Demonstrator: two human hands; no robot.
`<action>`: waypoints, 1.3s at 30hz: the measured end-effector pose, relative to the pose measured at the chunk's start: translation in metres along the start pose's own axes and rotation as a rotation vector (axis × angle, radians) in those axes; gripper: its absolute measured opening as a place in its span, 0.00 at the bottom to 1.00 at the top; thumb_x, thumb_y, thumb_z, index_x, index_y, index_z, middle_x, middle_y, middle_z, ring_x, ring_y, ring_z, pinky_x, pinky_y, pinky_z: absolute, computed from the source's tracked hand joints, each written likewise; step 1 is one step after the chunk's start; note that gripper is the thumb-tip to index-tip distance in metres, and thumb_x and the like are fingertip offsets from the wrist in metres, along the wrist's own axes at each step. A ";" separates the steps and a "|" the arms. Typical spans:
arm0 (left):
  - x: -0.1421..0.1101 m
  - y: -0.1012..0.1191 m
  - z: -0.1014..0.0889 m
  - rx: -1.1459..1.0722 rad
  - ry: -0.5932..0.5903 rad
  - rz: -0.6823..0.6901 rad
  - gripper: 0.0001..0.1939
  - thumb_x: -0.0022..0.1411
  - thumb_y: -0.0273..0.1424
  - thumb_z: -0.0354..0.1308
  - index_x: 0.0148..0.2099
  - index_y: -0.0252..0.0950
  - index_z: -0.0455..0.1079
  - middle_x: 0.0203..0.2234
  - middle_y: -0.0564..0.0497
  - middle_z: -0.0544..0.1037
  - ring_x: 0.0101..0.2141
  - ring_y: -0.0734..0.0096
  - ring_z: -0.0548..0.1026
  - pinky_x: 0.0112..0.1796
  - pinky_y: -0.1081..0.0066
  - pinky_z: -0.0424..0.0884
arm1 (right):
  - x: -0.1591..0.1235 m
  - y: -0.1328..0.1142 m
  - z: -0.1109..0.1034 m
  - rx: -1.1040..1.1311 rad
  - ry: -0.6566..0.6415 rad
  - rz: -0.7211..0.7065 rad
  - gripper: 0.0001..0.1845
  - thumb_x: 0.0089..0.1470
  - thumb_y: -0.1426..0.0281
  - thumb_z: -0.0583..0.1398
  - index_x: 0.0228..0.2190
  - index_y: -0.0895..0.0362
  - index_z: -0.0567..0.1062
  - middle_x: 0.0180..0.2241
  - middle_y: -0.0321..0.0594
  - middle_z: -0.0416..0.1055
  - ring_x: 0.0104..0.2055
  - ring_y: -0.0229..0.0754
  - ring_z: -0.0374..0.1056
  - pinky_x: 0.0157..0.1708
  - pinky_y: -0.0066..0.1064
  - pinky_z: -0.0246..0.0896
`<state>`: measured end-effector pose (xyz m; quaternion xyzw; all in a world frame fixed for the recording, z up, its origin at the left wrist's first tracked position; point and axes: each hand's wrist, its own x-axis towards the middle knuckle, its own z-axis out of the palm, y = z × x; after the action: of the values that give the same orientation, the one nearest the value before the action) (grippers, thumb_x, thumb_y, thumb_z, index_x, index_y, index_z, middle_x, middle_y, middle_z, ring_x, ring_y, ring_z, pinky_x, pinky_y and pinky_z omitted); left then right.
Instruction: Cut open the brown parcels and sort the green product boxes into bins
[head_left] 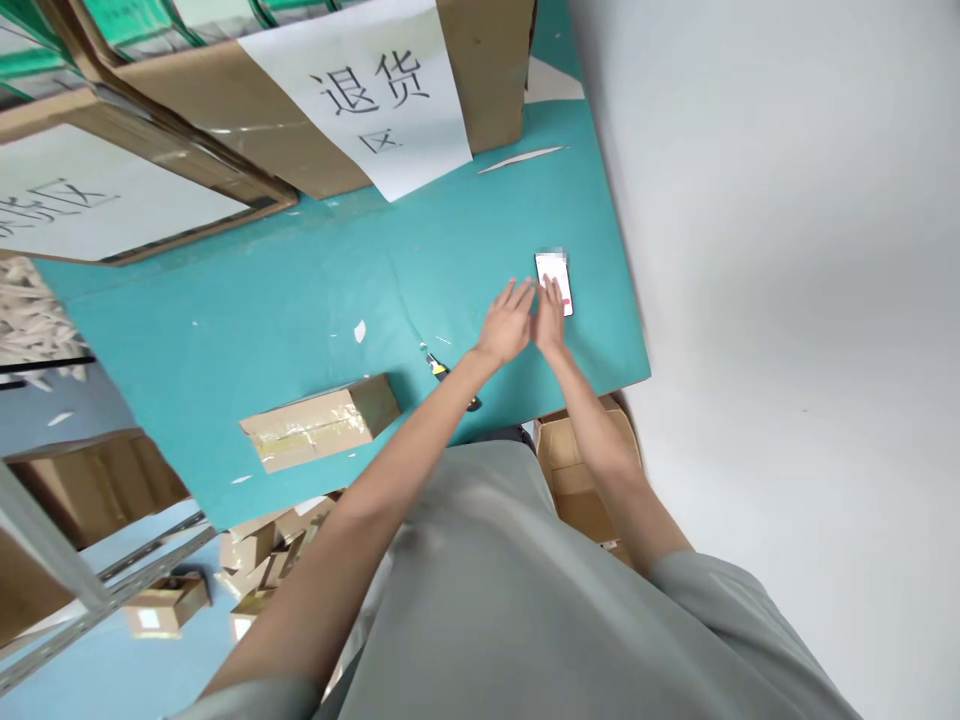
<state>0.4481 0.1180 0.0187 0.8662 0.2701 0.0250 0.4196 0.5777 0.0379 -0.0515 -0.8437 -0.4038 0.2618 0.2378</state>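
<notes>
A smartphone (556,266) with a lit white screen lies on the teal tabletop (315,300) near its right end. My right hand (550,318) rests over the phone's lower part, fingers stretched out onto the screen. Close beside it, just left of the phone, my left hand (508,322) is spread over the tabletop and holds nothing. A black and yellow utility knife (436,369) lies below my left hand, partly covered by my left forearm. Farther left sits a taped cardboard box (319,425).
Large cardboard bins (322,150) with paper signs and green packs stand along the table's back. A white wall (787,250) borders the right. An open carton (574,470) stands below the front edge; small boxes (169,605) lie on the floor at lower left.
</notes>
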 end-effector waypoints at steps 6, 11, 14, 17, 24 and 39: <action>-0.128 -0.059 -0.053 0.001 0.193 -0.239 0.32 0.74 0.39 0.56 0.75 0.33 0.68 0.78 0.34 0.65 0.81 0.40 0.53 0.77 0.37 0.53 | -0.095 -0.064 0.049 -0.022 -0.245 -0.071 0.24 0.76 0.61 0.59 0.65 0.58 0.76 0.64 0.55 0.75 0.70 0.58 0.67 0.74 0.51 0.61; -0.235 -0.092 -0.091 0.045 0.385 -0.435 0.35 0.73 0.51 0.58 0.75 0.40 0.69 0.79 0.37 0.63 0.81 0.40 0.50 0.78 0.37 0.47 | -0.152 -0.099 0.095 -0.134 -0.420 0.001 0.30 0.70 0.59 0.68 0.66 0.60 0.72 0.66 0.61 0.70 0.69 0.63 0.66 0.66 0.54 0.70; -0.283 -0.105 -0.108 0.088 0.480 -0.507 0.39 0.72 0.54 0.60 0.77 0.40 0.67 0.80 0.37 0.60 0.82 0.38 0.47 0.78 0.35 0.42 | -0.169 -0.106 0.112 -0.185 -0.402 0.014 0.27 0.69 0.66 0.67 0.65 0.56 0.71 0.65 0.60 0.70 0.67 0.61 0.68 0.64 0.53 0.73; -0.323 -0.121 -0.122 0.111 0.555 -0.544 0.44 0.70 0.58 0.62 0.79 0.40 0.65 0.82 0.36 0.55 0.83 0.36 0.42 0.78 0.34 0.39 | -0.180 -0.109 0.122 -0.218 -0.338 0.025 0.24 0.67 0.73 0.66 0.62 0.54 0.72 0.63 0.58 0.72 0.66 0.59 0.71 0.63 0.50 0.74; -0.410 -0.180 -0.153 0.044 0.583 -0.525 0.51 0.64 0.64 0.68 0.79 0.42 0.67 0.84 0.37 0.47 0.83 0.34 0.34 0.77 0.34 0.36 | -0.189 -0.124 0.135 -0.212 -0.139 0.152 0.29 0.57 0.73 0.67 0.60 0.58 0.72 0.58 0.59 0.78 0.57 0.61 0.77 0.60 0.53 0.75; -0.459 -0.265 -0.132 -0.329 0.478 -0.262 0.42 0.69 0.66 0.62 0.73 0.45 0.75 0.82 0.39 0.55 0.83 0.36 0.42 0.77 0.32 0.42 | -0.223 -0.330 0.104 -0.581 -0.444 -0.487 0.28 0.81 0.49 0.50 0.57 0.56 0.78 0.52 0.53 0.84 0.50 0.55 0.79 0.46 0.36 0.65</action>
<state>-0.0972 0.1210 -0.0078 0.7140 0.4627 0.2167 0.4787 0.2075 0.0630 0.1284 -0.6790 -0.6892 0.2485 -0.0471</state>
